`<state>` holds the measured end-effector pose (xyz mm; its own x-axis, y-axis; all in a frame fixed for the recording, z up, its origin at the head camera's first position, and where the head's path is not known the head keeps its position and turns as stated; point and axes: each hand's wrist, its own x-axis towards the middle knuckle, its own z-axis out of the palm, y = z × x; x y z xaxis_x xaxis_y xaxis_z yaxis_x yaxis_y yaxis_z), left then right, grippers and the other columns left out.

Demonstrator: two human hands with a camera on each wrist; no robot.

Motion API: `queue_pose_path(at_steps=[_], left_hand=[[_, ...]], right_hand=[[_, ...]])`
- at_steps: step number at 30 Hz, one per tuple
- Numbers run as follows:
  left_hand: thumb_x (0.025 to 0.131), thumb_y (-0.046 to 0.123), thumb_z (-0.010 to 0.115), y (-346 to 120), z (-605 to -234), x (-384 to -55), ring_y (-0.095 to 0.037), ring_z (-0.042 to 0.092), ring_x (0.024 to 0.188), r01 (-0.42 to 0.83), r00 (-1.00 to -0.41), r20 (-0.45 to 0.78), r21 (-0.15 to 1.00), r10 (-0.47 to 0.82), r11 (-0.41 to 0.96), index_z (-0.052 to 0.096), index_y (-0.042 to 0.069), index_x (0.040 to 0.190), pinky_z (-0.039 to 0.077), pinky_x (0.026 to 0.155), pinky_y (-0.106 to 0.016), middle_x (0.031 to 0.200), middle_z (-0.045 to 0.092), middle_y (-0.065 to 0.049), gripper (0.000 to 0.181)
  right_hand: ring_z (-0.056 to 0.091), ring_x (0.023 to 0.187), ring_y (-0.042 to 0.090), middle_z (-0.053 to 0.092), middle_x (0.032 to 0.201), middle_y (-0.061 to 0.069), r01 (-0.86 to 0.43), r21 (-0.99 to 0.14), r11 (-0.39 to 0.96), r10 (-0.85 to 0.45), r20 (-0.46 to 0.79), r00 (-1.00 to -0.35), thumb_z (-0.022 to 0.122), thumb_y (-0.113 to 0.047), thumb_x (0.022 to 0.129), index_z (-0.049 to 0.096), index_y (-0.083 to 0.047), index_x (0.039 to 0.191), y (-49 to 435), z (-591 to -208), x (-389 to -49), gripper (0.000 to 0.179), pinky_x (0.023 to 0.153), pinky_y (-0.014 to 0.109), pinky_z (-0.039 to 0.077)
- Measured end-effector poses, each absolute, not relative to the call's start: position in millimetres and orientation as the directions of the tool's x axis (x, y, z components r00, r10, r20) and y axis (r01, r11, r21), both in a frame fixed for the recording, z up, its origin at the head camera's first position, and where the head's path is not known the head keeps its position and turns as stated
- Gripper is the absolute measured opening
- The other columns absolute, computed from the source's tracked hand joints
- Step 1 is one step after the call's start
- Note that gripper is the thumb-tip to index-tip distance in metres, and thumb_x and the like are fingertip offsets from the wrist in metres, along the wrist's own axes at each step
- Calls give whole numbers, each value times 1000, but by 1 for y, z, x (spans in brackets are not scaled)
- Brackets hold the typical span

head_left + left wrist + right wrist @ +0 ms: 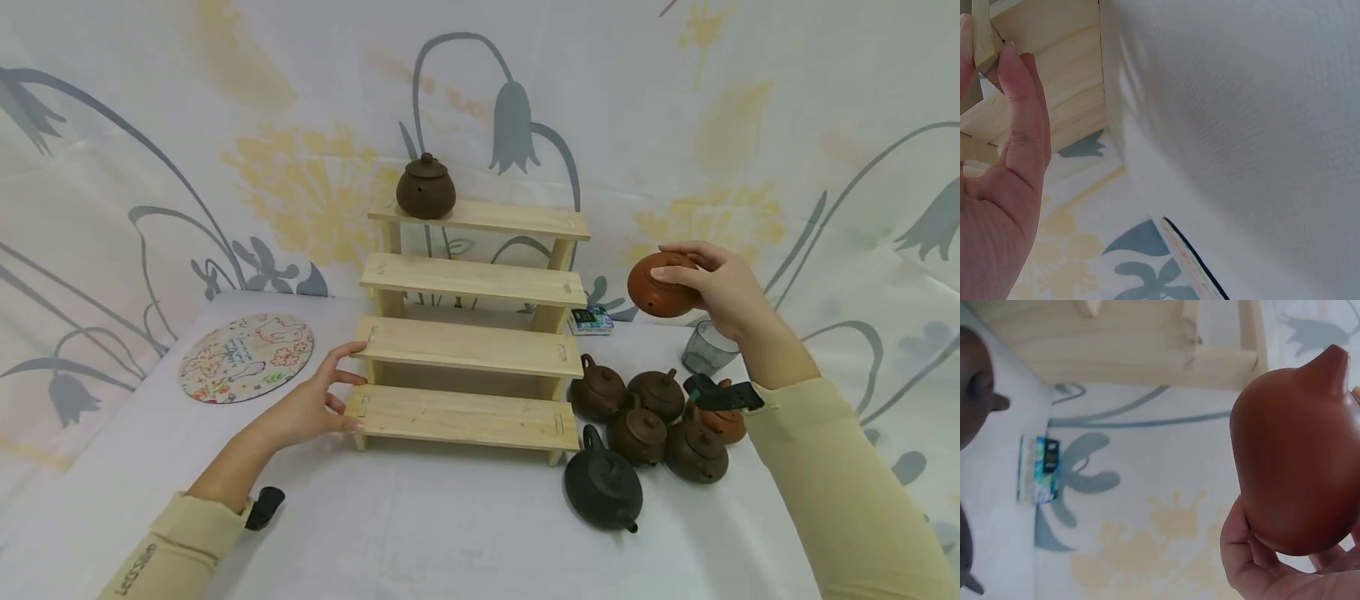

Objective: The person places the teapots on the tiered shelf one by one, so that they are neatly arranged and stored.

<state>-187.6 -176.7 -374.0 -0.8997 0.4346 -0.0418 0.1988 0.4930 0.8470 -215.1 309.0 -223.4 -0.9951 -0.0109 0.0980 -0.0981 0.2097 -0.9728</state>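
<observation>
My right hand point(726, 292) holds a reddish-brown clay teapot point(647, 287) in the air, right of a stepped wooden stand point(468, 346). In the right wrist view the smooth body of this teapot point(1297, 469) and its short spout show, with fingers under and behind it. My left hand point(309, 408) grips the left end of the stand, at its two lower steps. The left wrist view has a board corner point(985, 50) between thumb and fingers. On the top step, at the left, a dark brown teapot point(426, 190) stands upright with its lid on.
Right of the stand cluster several brown teapots point(637, 433), a black teapot point(602, 479) nearest me, and an orange teapot point(723, 423). Behind them are a glass cup point(707, 348) and a small blue box point(591, 321). A round patterned mat point(247, 358) lies at left.
</observation>
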Motion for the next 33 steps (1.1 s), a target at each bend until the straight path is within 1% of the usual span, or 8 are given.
queue_pose_path(at_steps=[9,14,18,21,26,28,33], left_hand=[[72,0,78,-179,-376,-187,-23,54,74,205,-902,-35,844,431,496,12,29,145,45,61,-37,130,45,-23,103],[72,-1,78,-181,-375,-186,-23,54,73,210,-901,-29,843,432,494,12,27,145,45,61,-37,129,46,-23,103],[72,-1,78,-183,-376,-187,-23,54,74,210,-901,-29,844,433,494,12,27,145,45,61,-37,129,46,-23,102],[72,1,78,-183,-376,-186,-23,54,74,210,-901,-29,844,433,494,12,27,145,45,61,-37,129,46,-23,103],[71,3,79,-182,-376,-187,-23,53,75,210,-901,-27,846,433,490,13,28,145,45,62,-37,129,46,-22,103],[71,3,79,-181,-376,-188,-24,53,75,206,-900,-30,848,434,488,13,29,145,45,62,-37,129,46,-22,103],[70,3,80,-179,-377,-189,-23,53,75,211,-900,-26,849,435,485,14,28,145,44,63,-37,129,47,-21,103]], right_hand=[[52,99,19,51,115,6,-175,-974,145,-38,172,-984,71,-9,82,64,-14,112,274,-204,-237,32,71,24,50],[52,100,21,52,113,7,-215,-968,129,-39,211,-977,72,-10,81,63,-11,112,254,-196,-251,32,71,23,49],[53,100,22,53,113,8,-234,-964,130,-56,228,-972,72,-13,82,62,-10,112,239,-191,-264,32,72,24,49],[53,100,23,54,114,9,-238,-963,124,-68,231,-971,72,-14,81,61,-7,114,229,-189,-275,35,73,25,49],[54,97,23,56,109,8,-241,-964,109,-68,235,-970,73,-13,80,63,-6,110,212,-188,-293,33,73,26,48],[54,98,23,56,108,9,-242,-964,107,-64,236,-970,74,-12,79,63,-6,110,207,-188,-299,33,77,28,48],[49,107,24,52,111,8,-240,-954,178,-56,234,-971,73,-15,80,59,-6,116,195,-191,-310,40,91,34,42]])
